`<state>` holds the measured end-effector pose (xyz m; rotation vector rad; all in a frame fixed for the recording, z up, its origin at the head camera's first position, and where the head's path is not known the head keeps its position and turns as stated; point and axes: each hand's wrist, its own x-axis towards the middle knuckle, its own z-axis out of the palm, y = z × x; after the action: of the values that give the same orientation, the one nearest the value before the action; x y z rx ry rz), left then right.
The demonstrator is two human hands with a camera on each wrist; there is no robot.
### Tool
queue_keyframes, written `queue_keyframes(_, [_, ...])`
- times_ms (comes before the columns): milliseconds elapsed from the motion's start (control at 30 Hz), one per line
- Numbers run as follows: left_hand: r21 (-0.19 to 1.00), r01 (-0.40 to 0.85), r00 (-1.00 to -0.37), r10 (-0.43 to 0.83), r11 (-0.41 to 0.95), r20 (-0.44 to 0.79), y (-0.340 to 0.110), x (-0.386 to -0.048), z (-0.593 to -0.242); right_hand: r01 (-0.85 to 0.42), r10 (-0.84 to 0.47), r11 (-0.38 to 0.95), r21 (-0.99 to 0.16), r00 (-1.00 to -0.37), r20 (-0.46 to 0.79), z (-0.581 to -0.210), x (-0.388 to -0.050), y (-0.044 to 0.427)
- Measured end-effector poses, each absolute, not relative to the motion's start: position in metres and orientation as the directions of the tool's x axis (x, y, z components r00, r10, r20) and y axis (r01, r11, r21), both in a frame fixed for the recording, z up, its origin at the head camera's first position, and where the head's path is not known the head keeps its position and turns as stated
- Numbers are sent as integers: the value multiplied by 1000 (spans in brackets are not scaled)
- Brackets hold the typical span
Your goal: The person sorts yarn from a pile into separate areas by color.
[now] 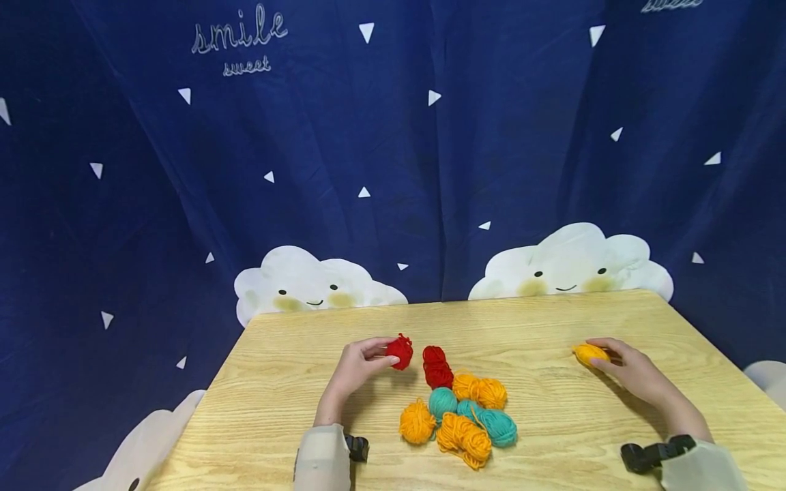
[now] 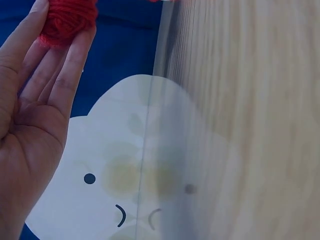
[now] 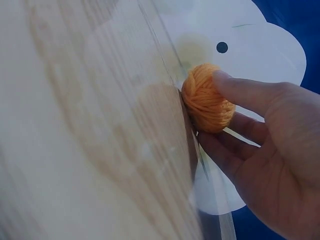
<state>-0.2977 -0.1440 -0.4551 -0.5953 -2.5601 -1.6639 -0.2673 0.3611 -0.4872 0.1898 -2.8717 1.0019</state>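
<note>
In the head view my left hand (image 1: 358, 368) pinches a small red ball of yarn (image 1: 400, 352) between thumb and fingers, left of the yarn group. The left wrist view shows that red yarn (image 2: 70, 22) at the top edge, partly cut off. Far to the right, my right hand (image 1: 632, 372) holds an orange-yellow ball of yarn (image 1: 591, 354) just above or on the table; I cannot tell which. In the right wrist view the thumb lies on one side of this yarn (image 3: 206, 100) and the fingers on the other.
Between the hands lie a red yarn skein (image 1: 437, 368), orange yarn skeins (image 1: 464, 438), an orange yarn ball (image 1: 417, 423), a teal yarn ball (image 1: 442, 402) and a teal skein (image 1: 499, 428), close together on the wooden table (image 1: 245, 409). A blue curtain (image 1: 393, 136) hangs behind.
</note>
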Motion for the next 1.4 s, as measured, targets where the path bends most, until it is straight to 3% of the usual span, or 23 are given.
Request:
queue_keyframes(233, [873, 325, -924, 317, 363, 212, -148, -283, -430, -138, -86, 763, -632, -990, 112, -485, -267, 360])
queue_keyframes(967, [883, 301, -938, 277, 359, 206, -170, -278, -427, -116, -77, 750, -652, -993, 87, -484, -266, 358])
queue_keyframes(1400, [875, 296, -948, 230, 383, 220, -186, -300, -460, -130, -96, 758, -639, -992, 87, -482, -266, 358])
